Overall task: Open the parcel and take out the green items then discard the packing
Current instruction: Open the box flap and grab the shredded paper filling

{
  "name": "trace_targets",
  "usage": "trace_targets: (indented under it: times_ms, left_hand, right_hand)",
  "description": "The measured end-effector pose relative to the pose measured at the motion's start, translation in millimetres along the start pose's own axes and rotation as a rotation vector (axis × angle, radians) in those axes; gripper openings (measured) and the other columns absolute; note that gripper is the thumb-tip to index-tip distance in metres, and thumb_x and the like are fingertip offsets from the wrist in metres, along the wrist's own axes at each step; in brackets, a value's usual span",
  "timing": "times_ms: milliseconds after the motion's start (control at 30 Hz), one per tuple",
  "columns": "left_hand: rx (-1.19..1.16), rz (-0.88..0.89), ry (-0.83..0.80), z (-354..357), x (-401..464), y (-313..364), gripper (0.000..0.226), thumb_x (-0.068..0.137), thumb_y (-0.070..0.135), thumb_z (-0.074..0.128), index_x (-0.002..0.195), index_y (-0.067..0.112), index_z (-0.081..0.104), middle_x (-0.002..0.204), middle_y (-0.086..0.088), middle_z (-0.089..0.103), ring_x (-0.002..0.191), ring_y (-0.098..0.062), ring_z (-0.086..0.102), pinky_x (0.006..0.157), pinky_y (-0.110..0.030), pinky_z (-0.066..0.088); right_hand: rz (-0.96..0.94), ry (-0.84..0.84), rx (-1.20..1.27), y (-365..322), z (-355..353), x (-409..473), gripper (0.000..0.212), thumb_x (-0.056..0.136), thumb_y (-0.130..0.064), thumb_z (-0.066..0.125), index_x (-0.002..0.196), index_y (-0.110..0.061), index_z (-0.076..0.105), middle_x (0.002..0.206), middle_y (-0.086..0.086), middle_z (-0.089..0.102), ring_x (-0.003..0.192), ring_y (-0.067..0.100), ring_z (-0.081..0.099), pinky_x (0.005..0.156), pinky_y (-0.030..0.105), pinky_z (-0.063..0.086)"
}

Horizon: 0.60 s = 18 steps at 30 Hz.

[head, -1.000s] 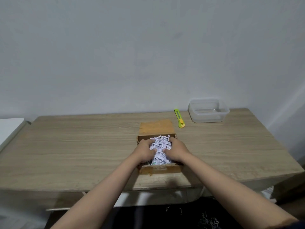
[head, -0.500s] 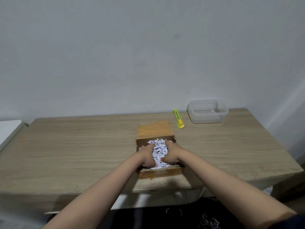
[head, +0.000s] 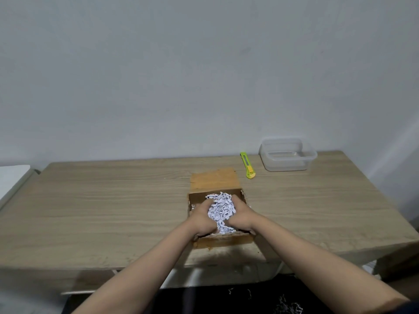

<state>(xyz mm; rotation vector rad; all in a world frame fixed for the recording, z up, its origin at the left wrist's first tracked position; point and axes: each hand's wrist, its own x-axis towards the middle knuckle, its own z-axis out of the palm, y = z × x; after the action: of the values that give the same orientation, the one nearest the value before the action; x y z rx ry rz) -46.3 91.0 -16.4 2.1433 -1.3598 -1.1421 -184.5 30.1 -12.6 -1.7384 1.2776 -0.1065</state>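
An open brown cardboard parcel (head: 223, 242) sits near the table's front edge, its far flap (head: 214, 180) folded back flat. White shredded paper packing (head: 221, 208) fills it. My left hand (head: 201, 219) and my right hand (head: 242, 217) are both inside the box, pressed against either side of the wad of paper and gripping it. No green items show inside the box; the paper and my hands hide what lies beneath.
A green and yellow utility knife (head: 247, 165) lies behind the parcel to the right. Further right stands a clear plastic container (head: 286, 157). The wooden table (head: 102, 207) stands against a white wall. Scraps of shredded paper (head: 286, 307) lie on the dark floor below.
Both hands have squeezed the paper wad tighter and gathered it a little higher in the box. The camera view has shifted slightly.
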Motion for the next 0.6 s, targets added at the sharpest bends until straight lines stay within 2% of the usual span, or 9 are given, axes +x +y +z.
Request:
trace_targets:
  times_ms: [67,133,200,300,333,400,467,533,600]
  left_hand:
    - [-0.107,0.037,0.036,1,0,-4,0.097,0.047,0.012,0.069,0.137,0.025,0.037,0.136,-0.009,0.046,0.121,-0.025,0.049,0.096,-0.035,0.048]
    - [-0.24,0.083,0.056,0,-3,-5,0.093,0.043,0.011,0.064,0.132,0.022,0.043,0.127,-0.009,0.053,0.109,-0.022,0.056,0.08,-0.028,0.052]
    - [-0.355,0.146,0.063,-4,-7,-4,0.086,0.043,0.007,0.064,0.127,0.015,0.048,0.115,-0.008,0.06,0.092,-0.017,0.058,0.063,-0.021,0.047]
    - [-0.437,0.22,0.068,-13,-12,-5,0.079,0.046,0.003,0.067,0.123,0.014,0.051,0.108,-0.004,0.063,0.087,-0.012,0.059,0.064,-0.017,0.046]
    - [-0.449,0.238,0.072,-16,-14,-5,0.077,0.048,0.002,0.068,0.122,0.015,0.051,0.107,-0.002,0.062,0.086,-0.01,0.059,0.065,-0.015,0.047]
    - [-0.451,0.263,0.065,-24,-17,-2,0.075,0.051,0.0,0.072,0.121,0.018,0.05,0.108,-0.002,0.062,0.087,-0.01,0.059,0.067,-0.016,0.047]
    - [-0.438,0.278,0.061,-31,-18,4,0.073,0.06,-0.008,0.074,0.122,0.02,0.048,0.113,-0.005,0.061,0.09,-0.015,0.058,0.07,-0.022,0.05]
    - [-0.44,0.278,0.06,-39,-19,10,0.072,0.063,-0.007,0.073,0.124,0.022,0.047,0.112,-0.011,0.062,0.083,-0.021,0.06,0.068,-0.035,0.051]
    - [-0.444,0.28,0.054,-48,-19,16,0.074,0.062,-0.004,0.072,0.126,0.022,0.047,0.109,-0.014,0.063,0.074,-0.026,0.061,0.061,-0.038,0.052]
  right_hand:
    - [-0.045,0.021,0.09,3,0,-2,0.062,0.053,-0.017,0.065,0.11,-0.017,0.043,0.111,0.014,0.059,0.09,0.023,0.059,0.073,0.039,0.053]
    - [-0.107,0.059,0.133,3,1,-6,0.061,0.051,-0.018,0.068,0.108,-0.019,0.048,0.108,0.011,0.061,0.095,0.024,0.062,0.081,0.041,0.053]
    - [-0.173,0.106,0.174,1,0,-12,0.058,0.051,-0.019,0.071,0.105,-0.025,0.051,0.108,0.008,0.062,0.098,0.023,0.062,0.082,0.035,0.053]
    - [-0.261,0.162,0.175,-7,-4,-22,0.058,0.053,-0.018,0.072,0.105,-0.031,0.052,0.111,0.002,0.056,0.1,0.015,0.056,0.077,0.015,0.043]
    - [-0.28,0.169,0.167,-10,-6,-22,0.06,0.056,-0.014,0.074,0.109,-0.031,0.051,0.113,0.002,0.053,0.102,0.013,0.054,0.079,0.014,0.041]
    - [-0.299,0.18,0.157,-14,-10,-24,0.065,0.059,-0.011,0.077,0.117,-0.025,0.052,0.119,0.005,0.051,0.108,0.016,0.052,0.087,0.022,0.042]
    - [-0.309,0.198,0.165,-20,-15,-24,0.068,0.054,-0.017,0.076,0.117,-0.025,0.053,0.121,0.007,0.053,0.109,0.02,0.055,0.093,0.032,0.045]
    - [-0.312,0.214,0.177,-27,-21,-23,0.067,0.049,-0.023,0.072,0.113,-0.031,0.053,0.12,0.009,0.056,0.106,0.021,0.058,0.093,0.036,0.049]
    - [-0.326,0.219,0.182,-33,-27,-22,0.067,0.048,-0.026,0.071,0.113,-0.03,0.054,0.118,0.009,0.058,0.104,0.022,0.06,0.091,0.036,0.051]
